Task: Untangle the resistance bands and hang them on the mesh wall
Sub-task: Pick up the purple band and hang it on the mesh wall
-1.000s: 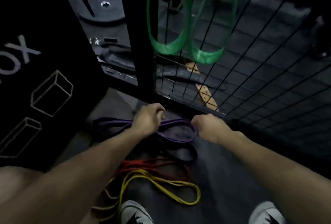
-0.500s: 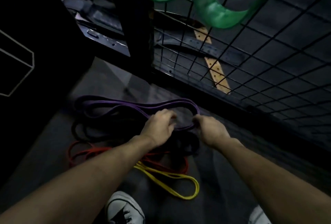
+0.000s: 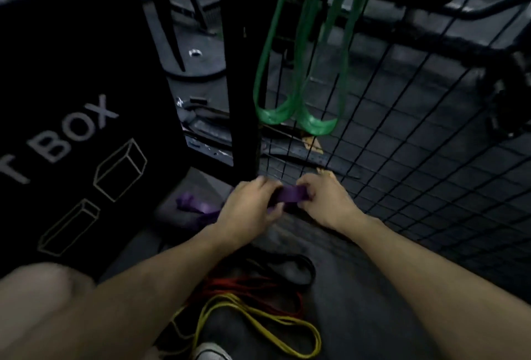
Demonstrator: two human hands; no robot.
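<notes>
Both the left hand (image 3: 249, 208) and the right hand (image 3: 328, 201) grasp the purple band (image 3: 290, 194) with curled fingers, near the mesh wall (image 3: 416, 135); green bands (image 3: 298, 113) hang on it.

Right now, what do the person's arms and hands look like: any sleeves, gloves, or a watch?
Both forearms are bare up to the frame edge, with no sleeves in view. The left hand and right hand wear no gloves. No watch, band or ring shows on either wrist, though the picture is dim and slightly blurred.

Bands (image 3: 253, 299) lie on the floor (image 3: 359, 316), box (image 3: 71, 129) left, mesh wall (image 3: 416, 144) right.
</notes>
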